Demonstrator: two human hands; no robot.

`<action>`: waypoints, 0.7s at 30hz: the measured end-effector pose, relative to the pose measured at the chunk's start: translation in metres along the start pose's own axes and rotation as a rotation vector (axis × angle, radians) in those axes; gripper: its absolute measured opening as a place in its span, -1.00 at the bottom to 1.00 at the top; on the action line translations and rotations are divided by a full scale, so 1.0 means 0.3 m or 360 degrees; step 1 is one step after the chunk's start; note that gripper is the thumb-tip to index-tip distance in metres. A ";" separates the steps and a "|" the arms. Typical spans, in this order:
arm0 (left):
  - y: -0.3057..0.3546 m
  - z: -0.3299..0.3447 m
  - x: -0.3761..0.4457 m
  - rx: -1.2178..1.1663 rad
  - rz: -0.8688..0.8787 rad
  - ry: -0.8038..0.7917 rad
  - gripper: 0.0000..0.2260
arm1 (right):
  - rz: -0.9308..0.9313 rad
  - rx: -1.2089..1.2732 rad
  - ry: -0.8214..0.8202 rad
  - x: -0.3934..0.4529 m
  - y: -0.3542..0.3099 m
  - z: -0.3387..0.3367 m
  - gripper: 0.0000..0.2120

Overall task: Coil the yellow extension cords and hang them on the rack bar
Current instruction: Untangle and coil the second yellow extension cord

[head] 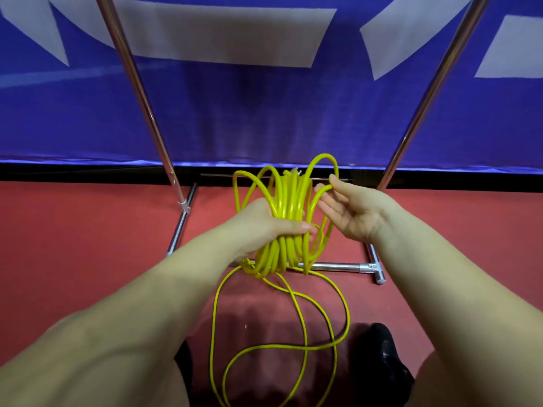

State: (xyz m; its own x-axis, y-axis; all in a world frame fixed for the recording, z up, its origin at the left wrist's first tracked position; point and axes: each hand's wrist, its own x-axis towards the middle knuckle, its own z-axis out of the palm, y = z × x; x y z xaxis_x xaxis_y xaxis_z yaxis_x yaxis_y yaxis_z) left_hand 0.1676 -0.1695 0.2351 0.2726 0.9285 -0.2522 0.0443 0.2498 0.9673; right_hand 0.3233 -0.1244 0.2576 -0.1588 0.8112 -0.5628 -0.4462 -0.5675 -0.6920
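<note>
The left hand (264, 223) gripped the coiled bundle of the yellow extension cord (289, 207) about its middle, fingers curled round the gathered strands and thumb laid across their near side. The bundle's long axis ran away from the person, with loops fanning out beyond the fingers at the far end and a thicker bunch hanging out below the palm at the near end.

The right hand (357, 211) stood just beside the bundle, on its right, palm turned toward the person and fingers only loosely bent. One outer loop passed over its fingertips (323, 189), hooked there rather than clamped; a firm pinch could not be confirmed.

The uncoiled remainder trailed from the underside of the left-hand grip down to the red floor (88, 230), where it lay in wide slack loops between the person's legs, beside a black shoe (385, 351). In my judgement coiling was well advanced but unfinished, since this slack had yet to be taken up.

The coming move would likely turn on the right hand, the nearer to the free loop, laying it against the bundle under the left fingers.

The rack's chrome uprights (141, 92) and base tube (338, 266) stood beyond the hands; the hanging bar itself was out of view.
</note>
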 end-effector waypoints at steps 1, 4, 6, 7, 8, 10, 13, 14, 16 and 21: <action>0.000 0.004 0.001 0.0020 0.0014 -0.0023 -0.86 | -0.0009 -0.0059 -0.0020 0.000 -0.001 0.002 -0.79; 0.007 0.002 0.008 -0.0086 0.0017 0.0051 -0.89 | -0.0140 -0.0598 -0.0027 0.005 0.001 0.002 -0.70; 0.010 -0.007 0.017 -0.0250 -0.0012 0.0188 -0.89 | -0.0350 -0.1134 0.0022 0.000 0.005 0.002 -0.57; 0.013 -0.014 0.022 -0.0316 -0.0008 0.0263 -0.90 | -0.0446 -0.1343 -0.0008 -0.008 0.010 0.004 -0.54; 0.015 -0.023 0.029 -0.0375 0.0005 0.0335 -0.93 | -0.0509 -0.1540 -0.0082 -0.017 0.021 0.004 -0.51; 0.020 -0.045 0.041 -0.0510 0.0000 0.0461 -0.95 | -0.0629 -0.2052 -0.0222 -0.025 0.058 -0.004 -0.50; 0.032 -0.075 0.048 -0.0651 -0.0061 0.0558 -0.91 | -0.0971 -0.2647 -0.0192 -0.013 0.114 -0.015 -0.65; 0.036 -0.080 0.046 -0.0659 -0.0072 0.0554 -0.90 | -0.1086 -0.2689 -0.0170 -0.011 0.123 -0.014 -0.69; 0.044 -0.088 0.043 -0.0702 -0.0076 0.0547 -0.87 | -0.1280 -0.2679 -0.0143 -0.011 0.125 -0.016 -0.74; 0.052 -0.121 0.051 -0.0811 -0.0023 0.0674 -0.85 | -0.0856 -0.2395 -0.0472 -0.012 0.112 -0.030 -0.80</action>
State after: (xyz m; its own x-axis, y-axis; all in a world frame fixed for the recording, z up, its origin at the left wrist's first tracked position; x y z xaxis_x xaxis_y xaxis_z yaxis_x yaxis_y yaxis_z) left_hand 0.1376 -0.1415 0.2455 -0.1304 0.9259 -0.3545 -0.4432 0.2654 0.8562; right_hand 0.3167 -0.1476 0.2324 -0.5118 0.8469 -0.1445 0.6863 0.3018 -0.6618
